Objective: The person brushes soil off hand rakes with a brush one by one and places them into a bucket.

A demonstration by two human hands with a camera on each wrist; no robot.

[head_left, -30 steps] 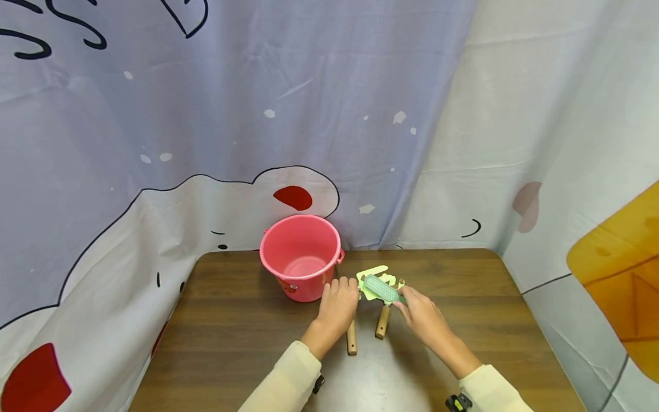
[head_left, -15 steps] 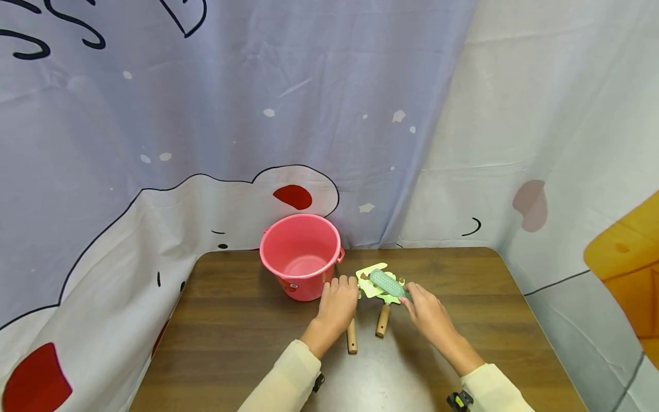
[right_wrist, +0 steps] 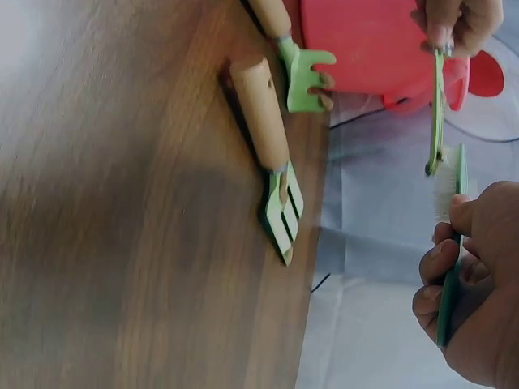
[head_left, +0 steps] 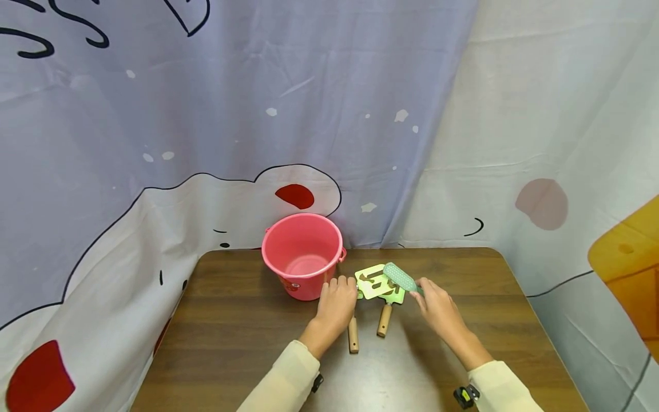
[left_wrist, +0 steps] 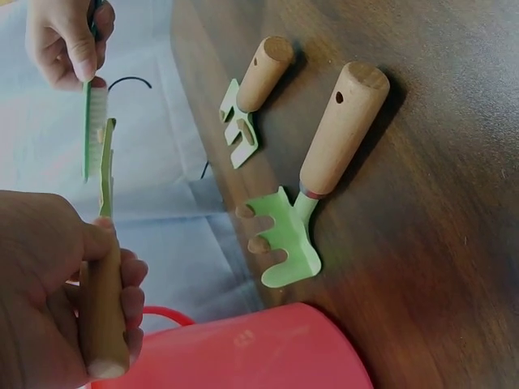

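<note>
In the head view, my left hand [head_left: 337,300] grips the wooden handle [left_wrist: 104,312] of a small garden fork. The fork's flat light-green head [head_left: 372,281] points right, with brown patches showing on it. My right hand [head_left: 437,306] holds a green brush [head_left: 400,277] by its handle, its back facing up. In the right wrist view the white bristles [right_wrist: 444,182] are right at the fork head's tip. Below on the table lie a green hand rake [left_wrist: 293,247] and another green fork [right_wrist: 284,212], both wooden-handled with brown bits on the tines.
A pink bucket [head_left: 268,260] stands at the back of the wooden table [head_left: 231,343], just beyond my left hand. A printed curtain [head_left: 360,143] hangs behind the table and along its sides.
The brush has moved right and slightly away, from over the fork head's middle to its right end. My left hand has stayed nearly in place.
</note>
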